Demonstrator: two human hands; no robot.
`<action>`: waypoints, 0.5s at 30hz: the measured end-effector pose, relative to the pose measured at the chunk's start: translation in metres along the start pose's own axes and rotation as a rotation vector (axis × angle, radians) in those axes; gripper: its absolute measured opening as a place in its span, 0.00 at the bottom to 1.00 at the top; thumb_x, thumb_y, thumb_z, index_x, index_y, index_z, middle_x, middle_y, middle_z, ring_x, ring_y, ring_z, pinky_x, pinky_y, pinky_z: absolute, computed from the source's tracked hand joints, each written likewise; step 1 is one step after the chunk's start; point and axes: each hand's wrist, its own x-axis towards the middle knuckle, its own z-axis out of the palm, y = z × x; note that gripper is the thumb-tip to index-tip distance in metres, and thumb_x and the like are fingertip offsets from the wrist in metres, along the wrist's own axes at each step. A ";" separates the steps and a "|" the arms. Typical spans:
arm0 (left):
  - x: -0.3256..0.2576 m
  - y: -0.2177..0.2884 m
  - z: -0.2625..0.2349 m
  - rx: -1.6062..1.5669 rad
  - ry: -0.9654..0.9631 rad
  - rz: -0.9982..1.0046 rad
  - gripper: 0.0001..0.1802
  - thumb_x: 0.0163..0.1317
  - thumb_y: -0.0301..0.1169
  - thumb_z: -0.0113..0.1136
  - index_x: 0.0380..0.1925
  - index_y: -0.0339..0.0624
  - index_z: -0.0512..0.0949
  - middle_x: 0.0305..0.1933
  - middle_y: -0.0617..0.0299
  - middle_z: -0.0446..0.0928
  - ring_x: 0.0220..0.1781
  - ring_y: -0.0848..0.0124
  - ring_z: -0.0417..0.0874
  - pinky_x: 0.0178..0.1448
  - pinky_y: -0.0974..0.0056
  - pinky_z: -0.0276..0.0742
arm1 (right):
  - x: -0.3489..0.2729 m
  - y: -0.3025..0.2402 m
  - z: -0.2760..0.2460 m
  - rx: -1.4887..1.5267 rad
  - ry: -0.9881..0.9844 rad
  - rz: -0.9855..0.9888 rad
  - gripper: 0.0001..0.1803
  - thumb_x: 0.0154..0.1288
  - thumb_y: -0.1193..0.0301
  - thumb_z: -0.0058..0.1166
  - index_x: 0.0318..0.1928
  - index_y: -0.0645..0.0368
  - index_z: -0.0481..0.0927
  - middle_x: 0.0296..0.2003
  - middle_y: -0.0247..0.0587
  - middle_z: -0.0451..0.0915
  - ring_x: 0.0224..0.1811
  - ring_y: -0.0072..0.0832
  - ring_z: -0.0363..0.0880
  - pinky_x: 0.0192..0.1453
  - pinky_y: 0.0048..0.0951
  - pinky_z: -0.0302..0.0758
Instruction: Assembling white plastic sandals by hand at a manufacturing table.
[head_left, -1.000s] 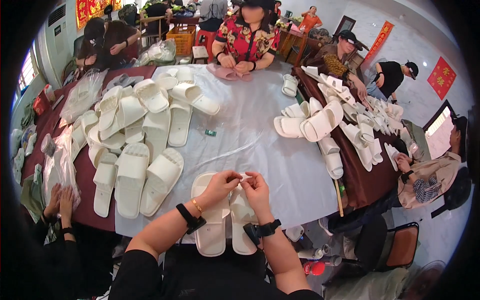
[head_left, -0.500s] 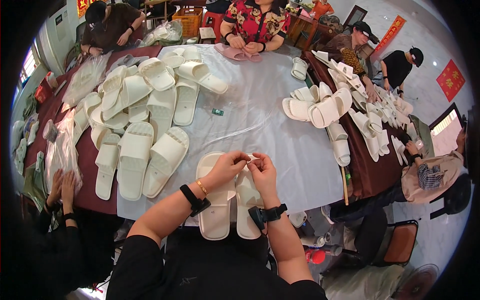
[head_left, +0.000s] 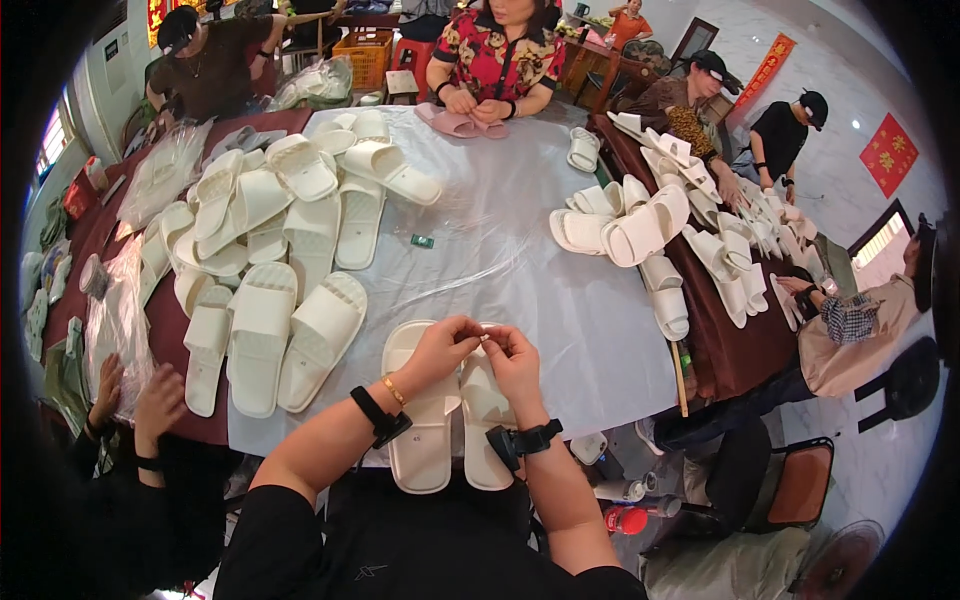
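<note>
Two cream slippers (head_left: 425, 440) lie side by side, soles up, at the near edge of the table. My left hand (head_left: 440, 350) and my right hand (head_left: 512, 358) meet just above them, fingertips pinched together on something small and pale that I cannot make out. Each wrist carries a black band, and the left also a thin gold bracelet.
A large heap of cream slippers (head_left: 270, 240) covers the left of the plastic-covered table (head_left: 520, 240), another pile (head_left: 640, 225) the right. A small green item (head_left: 422, 241) lies mid-table. Other people sit around; one's hands (head_left: 135, 395) work at my left. A chair (head_left: 790, 480) stands right.
The view has tilted down and nearer, so the slippers and my hands sit higher in the picture. My fingers stay pinched together over the pair.
</note>
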 end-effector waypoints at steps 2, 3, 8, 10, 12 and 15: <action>-0.002 0.003 0.001 0.035 0.026 -0.005 0.09 0.60 0.26 0.59 0.39 0.32 0.78 0.34 0.57 0.82 0.37 0.73 0.82 0.43 0.68 0.77 | 0.000 0.001 0.000 -0.012 0.007 -0.013 0.08 0.64 0.78 0.55 0.44 0.64 0.80 0.35 0.32 0.81 0.35 0.15 0.77 0.40 0.17 0.74; -0.001 0.003 0.001 0.033 0.020 0.000 0.09 0.60 0.26 0.59 0.39 0.32 0.78 0.34 0.57 0.82 0.37 0.73 0.82 0.43 0.68 0.77 | 0.000 0.002 0.000 -0.020 0.008 -0.021 0.08 0.64 0.78 0.55 0.44 0.64 0.80 0.35 0.32 0.81 0.35 0.15 0.77 0.40 0.18 0.74; -0.002 0.002 0.001 -0.089 0.036 -0.054 0.08 0.62 0.25 0.58 0.40 0.33 0.77 0.37 0.61 0.80 0.38 0.75 0.79 0.43 0.70 0.75 | -0.001 -0.003 0.001 -0.055 0.007 -0.023 0.07 0.64 0.77 0.55 0.42 0.64 0.80 0.32 0.32 0.82 0.32 0.14 0.77 0.38 0.18 0.74; -0.002 0.002 0.001 -0.062 0.040 -0.041 0.08 0.62 0.25 0.59 0.40 0.32 0.77 0.36 0.61 0.80 0.38 0.75 0.79 0.43 0.70 0.75 | -0.002 -0.004 0.001 -0.067 0.013 -0.017 0.05 0.64 0.77 0.56 0.40 0.64 0.80 0.31 0.31 0.81 0.32 0.14 0.76 0.37 0.17 0.74; -0.002 0.004 0.001 -0.036 0.043 -0.029 0.08 0.62 0.25 0.59 0.40 0.32 0.78 0.36 0.60 0.81 0.38 0.75 0.79 0.43 0.70 0.75 | -0.002 -0.003 0.000 -0.073 0.014 -0.025 0.05 0.64 0.77 0.56 0.40 0.63 0.80 0.31 0.31 0.81 0.32 0.14 0.76 0.37 0.17 0.73; -0.003 0.010 0.001 0.061 0.006 -0.002 0.09 0.61 0.26 0.59 0.39 0.32 0.79 0.34 0.60 0.81 0.36 0.76 0.79 0.42 0.70 0.75 | -0.002 -0.003 -0.002 -0.087 0.014 -0.030 0.05 0.64 0.77 0.55 0.40 0.63 0.80 0.30 0.30 0.81 0.32 0.14 0.76 0.37 0.17 0.73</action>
